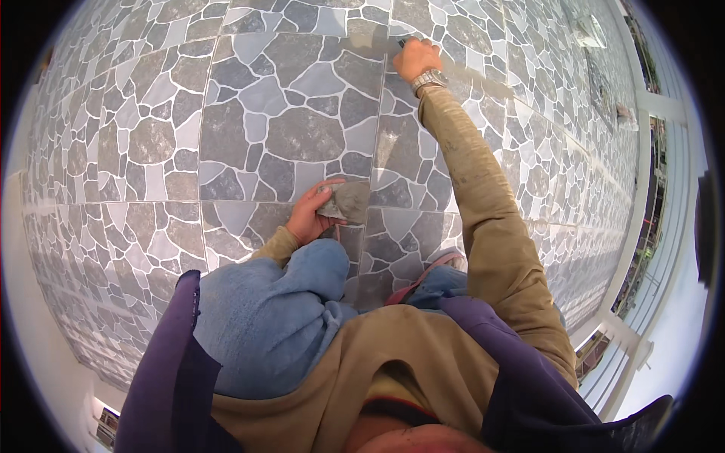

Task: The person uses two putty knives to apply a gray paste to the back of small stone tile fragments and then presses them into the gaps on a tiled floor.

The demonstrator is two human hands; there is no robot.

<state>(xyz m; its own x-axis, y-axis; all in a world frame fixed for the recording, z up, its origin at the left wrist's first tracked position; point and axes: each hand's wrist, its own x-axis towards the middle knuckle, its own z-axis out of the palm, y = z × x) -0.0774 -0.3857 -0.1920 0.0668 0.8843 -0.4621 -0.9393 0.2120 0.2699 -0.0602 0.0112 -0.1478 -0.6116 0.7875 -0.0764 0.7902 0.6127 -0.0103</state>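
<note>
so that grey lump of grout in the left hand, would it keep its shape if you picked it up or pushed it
Probably not: the grey lump looks like soft paste, sagging against the left hand, so a push would likely smear it. It seems sticky rather than slippery, since it clings there above the tiled floor. It is likely dense for its size.

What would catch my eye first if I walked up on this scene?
The stone-pattern tile floor fills the view. The right hand, wearing a wristwatch, reaches far forward pressing a small tool to a grout line. The left hand, near the knee, holds a grey lump of mortar.
</note>
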